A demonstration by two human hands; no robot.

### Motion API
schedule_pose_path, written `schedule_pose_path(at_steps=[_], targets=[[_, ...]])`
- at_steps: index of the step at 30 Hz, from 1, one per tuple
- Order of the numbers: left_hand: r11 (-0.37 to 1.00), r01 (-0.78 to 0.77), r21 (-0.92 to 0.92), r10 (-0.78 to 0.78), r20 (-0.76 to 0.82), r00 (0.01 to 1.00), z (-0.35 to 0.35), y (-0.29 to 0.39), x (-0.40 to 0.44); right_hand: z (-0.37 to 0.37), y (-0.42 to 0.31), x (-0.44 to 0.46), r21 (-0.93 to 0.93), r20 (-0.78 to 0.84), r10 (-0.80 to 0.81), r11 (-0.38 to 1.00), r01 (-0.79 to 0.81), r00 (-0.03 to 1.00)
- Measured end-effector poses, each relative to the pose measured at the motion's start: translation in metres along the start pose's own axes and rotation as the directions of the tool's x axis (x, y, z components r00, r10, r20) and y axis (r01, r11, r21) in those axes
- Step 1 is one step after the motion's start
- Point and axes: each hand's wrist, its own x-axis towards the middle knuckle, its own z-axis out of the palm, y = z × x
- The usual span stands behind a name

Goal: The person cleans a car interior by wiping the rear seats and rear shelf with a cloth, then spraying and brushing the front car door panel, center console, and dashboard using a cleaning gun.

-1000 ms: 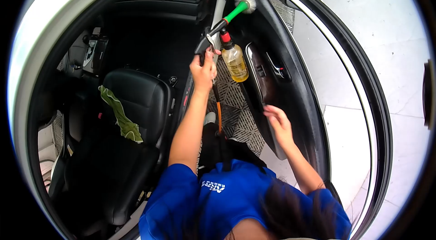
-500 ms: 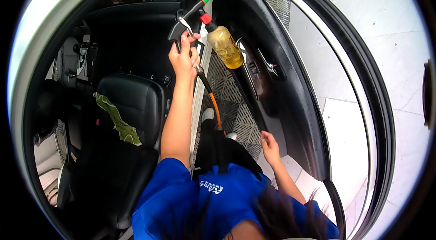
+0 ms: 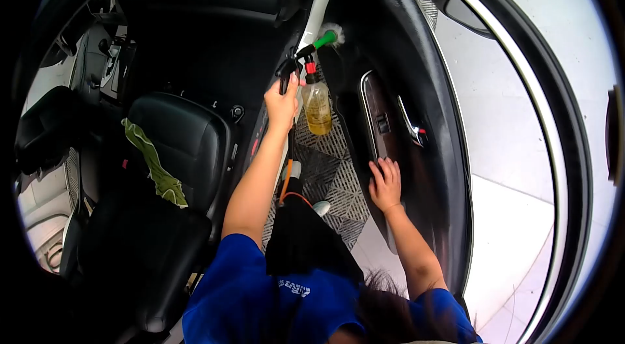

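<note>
My left hand (image 3: pixel 281 108) is wrapped around the grip of an air cleaning gun (image 3: pixel 288 67), held between the car seat and the door. Below the gun hangs a clear bottle (image 3: pixel 317 109) with a red collar and yellow liquid. The green nozzle (image 3: pixel 324 40) ends in a white bristle brush (image 3: pixel 339 33), close to the front part of the black door panel (image 3: pixel 430 181). From the grip an orange hose (image 3: pixel 285 181) runs down. With fingers stretched out, my right hand (image 3: pixel 385 186) rests on the door's armrest, just behind the window switches (image 3: pixel 382 124).
A green cloth (image 3: pixel 155 161) lies on the black seat (image 3: pixel 172 129) to the left. The door handle (image 3: pixel 411 124) is ahead of my right hand. Beneath me are the white door sill and patterned floor mats (image 3: pixel 338 181). A side mirror (image 3: pixel 465 15) shows beyond the door.
The gun has swung lower and its bottle now hangs nearly upright. My right hand has moved forward onto the armrest. My view has shifted toward the door.
</note>
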Motion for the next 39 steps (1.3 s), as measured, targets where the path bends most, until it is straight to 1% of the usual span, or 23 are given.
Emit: schedule_pose_path(at_steps=[2, 4, 6, 9, 10, 12, 13, 14, 15, 17, 18, 20, 22, 24, 25, 26, 29, 30, 32, 34, 35, 38, 39], targets=[[0.998, -0.024, -0.056, 0.024, 0.004, 1.0, 0.006, -0.002, 0.031, 0.012, 0.005, -0.009, -0.034, -0.008, -0.001, 0.999, 0.001, 1.0], [0.996, -0.043, -0.076, 0.052, 0.129, 0.99, 0.01, 0.0, 0.061, 0.015, 0.008, -0.012, -0.033, -0.013, 0.002, 0.999, -0.002, 1.0], [0.985, -0.05, -0.162, 0.088, 0.233, 0.969, 0.016, 0.005, 0.082, 0.016, 0.011, -0.014, -0.019, -0.027, 0.002, 1.0, -0.003, 1.0], [0.966, -0.084, -0.244, 0.126, 0.162, 0.979, 0.017, -0.007, 0.105, 0.019, 0.014, -0.018, -0.041, -0.041, -0.001, 0.999, -0.001, 0.999], [0.963, -0.091, -0.253, 0.113, 0.076, 0.991, 0.017, -0.015, 0.108, 0.02, 0.015, -0.02, -0.04, -0.036, 0.002, 0.999, -0.004, 0.999], [0.983, -0.107, -0.148, 0.114, 0.036, 0.993, 0.011, -0.04, 0.119, 0.021, 0.014, -0.021, -0.049, -0.038, 0.008, 0.999, -0.01, 0.999], [0.994, -0.061, -0.089, 0.063, 0.021, 0.998, 0.008, -0.048, 0.121, 0.022, 0.014, -0.022, -0.059, -0.041, 0.011, 0.998, -0.013, 0.999], [0.994, -0.055, -0.097, 0.057, 0.014, 0.998, 0.008, -0.062, 0.127, 0.021, 0.013, -0.023, -0.061, -0.045, 0.012, 0.998, -0.014, 0.999], [0.992, -0.125, 0.005, 0.125, -0.033, 0.992, 0.008, -0.08, 0.136, 0.021, 0.012, -0.023, -0.072, -0.046, 0.008, 0.997, -0.011, 0.999], [0.981, -0.136, 0.14, 0.149, -0.084, 0.985, 0.005, -0.112, 0.151, 0.021, 0.014, -0.024, -0.085, -0.036, -0.003, 0.996, 0.0, 0.999], [0.983, -0.129, 0.134, 0.142, -0.092, 0.986, 0.002, -0.127, 0.158, 0.022, 0.015, -0.026, -0.09, -0.032, -0.002, 0.996, -0.001, 0.999], [0.959, -0.104, 0.265, 0.146, -0.144, 0.979, -0.003, -0.159, 0.169, 0.022, 0.015, -0.026, -0.098, -0.022, -0.004, 0.995, 0.002, 1.0], [0.965, -0.072, 0.254, 0.112, -0.149, 0.983, -0.009, -0.172, 0.17, 0.022, 0.014, -0.025, -0.1, -0.042, -0.012, 0.995, 0.008, 0.999], [0.943, 0.177, 0.282, -0.153, -0.103, 0.983, -0.017, -0.173, 0.157, 0.022, 0.015, -0.027, -0.109, -0.033, -0.018, 0.994, 0.014, 0.999], [0.971, 0.104, 0.215, -0.077, -0.132, 0.988, -0.016, -0.172, 0.148, 0.022, 0.015, -0.027, -0.109, -0.032, -0.013, 0.994, 0.009, 0.999], [0.971, 0.103, 0.214, -0.075, -0.137, 0.988, -0.021, -0.169, 0.138, 0.022, 0.014, -0.026, -0.109, -0.034, -0.007, 0.994, 0.003, 0.999], [0.986, 0.064, -0.152, -0.091, -0.179, 0.98, -0.032, -0.142, 0.106, 0.021, 0.013, -0.024, -0.116, -0.048, -0.02, 0.993, 0.014, 0.999], [0.982, 0.088, -0.165, -0.112, -0.139, 0.984, -0.038, -0.127, 0.094, 0.022, 0.014, -0.023, -0.115, -0.049, -0.028, 0.993, 0.022, 0.998], [0.971, 0.03, -0.236, -0.049, -0.074, 0.996, -0.037, -0.093, 0.067, 0.022, 0.013, -0.024, -0.107, -0.052, -0.011, 0.994, 0.005, 0.999], [0.967, 0.012, -0.253, -0.002, 0.039, 0.999, -0.04, -0.069, 0.04, 0.022, 0.013, -0.025, -0.105, -0.049, -0.022, 0.994, 0.017, 0.999], [0.966, -0.025, -0.256, 0.054, 0.105, 0.993, -0.044, -0.061, 0.029, 0.022, 0.012, -0.024, -0.101, -0.05, -0.03, 0.995, 0.025, 0.998], [0.913, -0.119, -0.391, 0.224, 0.233, 0.946, -0.042, -0.04, 0.0, 0.022, 0.01, -0.021, -0.096, -0.066, -0.026, 0.995, 0.02, 0.998], [0.899, -0.109, -0.424, 0.232, 0.251, 0.94, -0.04, -0.038, -0.006, 0.021, 0.01, -0.02, -0.095, -0.059, -0.029, 0.995, 0.023, 0.998]])
